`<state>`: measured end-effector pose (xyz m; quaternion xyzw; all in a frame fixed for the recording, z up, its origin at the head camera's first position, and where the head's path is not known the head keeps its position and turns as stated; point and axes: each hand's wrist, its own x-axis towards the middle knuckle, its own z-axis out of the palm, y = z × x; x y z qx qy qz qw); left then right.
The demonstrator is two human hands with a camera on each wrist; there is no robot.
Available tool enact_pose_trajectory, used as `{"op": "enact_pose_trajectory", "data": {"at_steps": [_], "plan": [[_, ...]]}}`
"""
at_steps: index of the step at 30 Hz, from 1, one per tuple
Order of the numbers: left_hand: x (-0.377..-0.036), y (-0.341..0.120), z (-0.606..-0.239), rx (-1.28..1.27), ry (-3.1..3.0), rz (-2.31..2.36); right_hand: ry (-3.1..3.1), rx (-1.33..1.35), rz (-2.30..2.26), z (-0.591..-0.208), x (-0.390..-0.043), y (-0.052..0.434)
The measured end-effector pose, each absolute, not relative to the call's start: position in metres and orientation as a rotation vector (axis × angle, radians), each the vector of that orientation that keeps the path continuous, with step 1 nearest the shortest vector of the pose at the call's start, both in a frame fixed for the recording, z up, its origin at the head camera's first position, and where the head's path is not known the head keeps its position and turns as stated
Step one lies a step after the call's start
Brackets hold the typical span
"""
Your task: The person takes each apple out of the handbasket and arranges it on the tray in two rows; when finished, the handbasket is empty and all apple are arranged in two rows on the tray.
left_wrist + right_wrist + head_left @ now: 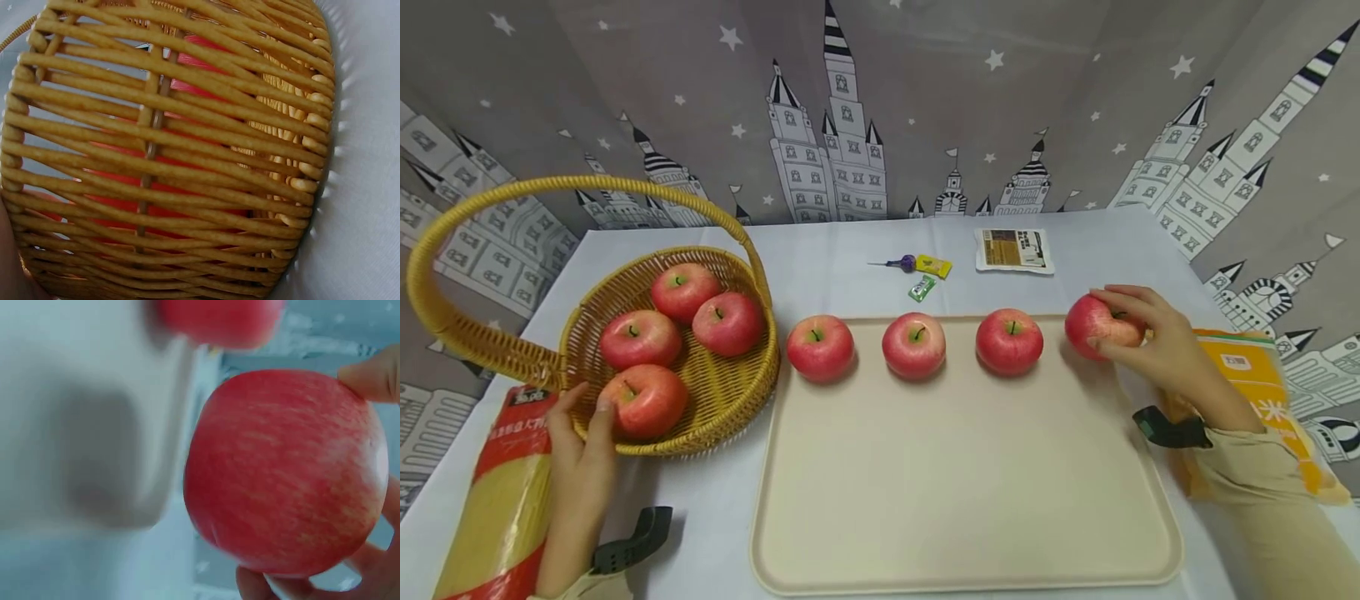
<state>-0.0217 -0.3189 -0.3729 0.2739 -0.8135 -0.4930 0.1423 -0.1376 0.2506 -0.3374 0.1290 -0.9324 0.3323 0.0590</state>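
From the head camera, the right hand point(1150, 333) curls its fingers round a red apple point(1093, 325) at the far right corner of the beige plastic tray point(962, 500), beside three more red apples in a row point(917, 344). The left hand point(580, 450) rests on the near rim of the woven yellow wicker basket point(730, 400), thumb touching the nearest apple inside point(647, 400).

The left wrist camera shows only the basket's weave point(187, 156), red behind it.

The right wrist camera shows fingertips point(372, 378) pinching the apple point(284, 472).
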Motion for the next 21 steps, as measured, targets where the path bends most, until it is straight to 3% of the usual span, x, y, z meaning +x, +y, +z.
{"op": "enact_pose_trajectory", "data": {"at_steps": [3,11,21], "plan": [[-0.021,-0.319,-0.373,0.799,-2.339,-1.430,-2.901,0.390,0.991,-0.348,-0.139,0.260],[-0.020,-0.319,-0.373,0.768,-2.330,-1.414,-2.874,0.709,1.002,-0.361,-0.140,0.255],[-0.021,-0.319,-0.372,0.787,-2.339,-1.419,-2.893,0.687,0.973,-0.339,-0.134,0.237]]}}
